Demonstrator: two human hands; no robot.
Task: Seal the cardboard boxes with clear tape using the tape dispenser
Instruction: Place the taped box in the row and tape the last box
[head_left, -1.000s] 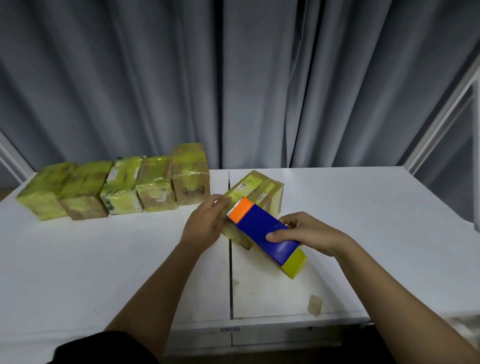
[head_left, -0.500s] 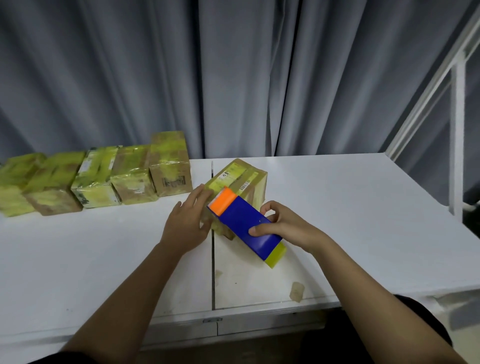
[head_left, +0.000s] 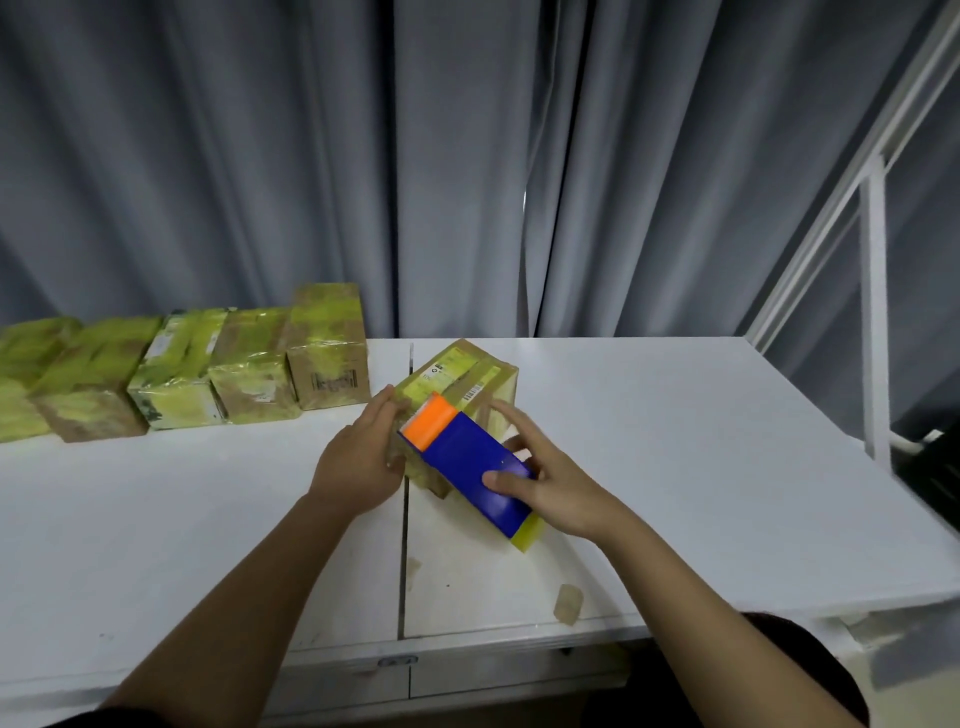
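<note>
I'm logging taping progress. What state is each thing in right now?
Box being taped: on the table, under the dispenser.
Tape dispenser: on that box, right hand gripping it.
Left hand: flat against the box's side.
Row of boxes: taped, standing behind.

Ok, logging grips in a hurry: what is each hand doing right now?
Left hand: open, straight fingers pressing the side of the box.
Right hand: holding the tape dispenser, thumb on top.

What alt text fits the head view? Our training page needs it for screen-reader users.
A person's right hand holds a blue and orange tape dispenser on a cardboard box, while the left hand steadies the box's side. Five taped boxes line the white table, before grey curtains.
</note>
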